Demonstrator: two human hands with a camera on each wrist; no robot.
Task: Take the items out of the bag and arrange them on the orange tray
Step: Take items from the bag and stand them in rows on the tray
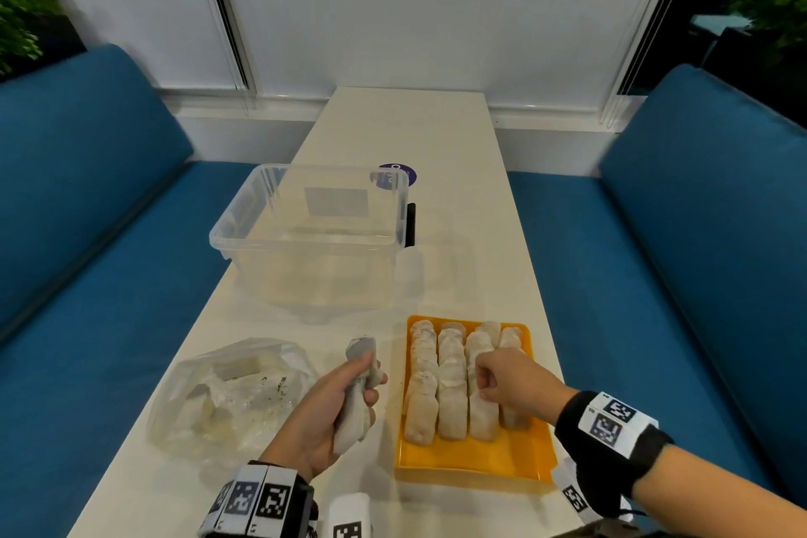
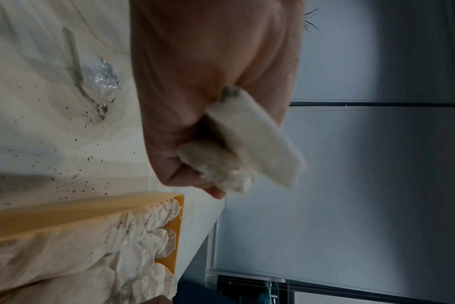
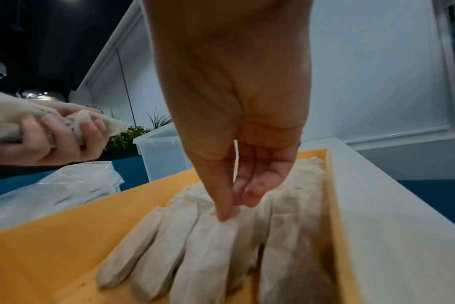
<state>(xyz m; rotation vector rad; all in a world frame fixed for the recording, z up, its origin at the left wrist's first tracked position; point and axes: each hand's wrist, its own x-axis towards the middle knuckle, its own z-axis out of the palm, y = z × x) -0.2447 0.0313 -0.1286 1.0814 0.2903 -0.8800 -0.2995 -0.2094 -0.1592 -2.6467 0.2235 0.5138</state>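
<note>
An orange tray (image 1: 480,463) sits at the near right of the white table, with several pale paper-wrapped rolls (image 1: 452,389) lined side by side in its far half. My right hand (image 1: 480,380) hovers over them, thumb and fingertips (image 3: 222,214) pinching one roll (image 3: 203,257) in the row. Left of the tray, my left hand (image 1: 371,384) is raised off the table and grips two wrapped rolls (image 1: 356,415) in its fist; they stick out past the fingers (image 2: 260,148). A crumpled clear plastic bag (image 1: 231,393) lies at the near left.
A clear plastic storage box (image 1: 305,240) stands behind the bag and tray, with a purple round sticker (image 1: 397,176) beyond it. Dark crumbs speckle the table (image 2: 52,160) near the tray. Blue sofa seats (image 1: 109,319) flank the narrow table.
</note>
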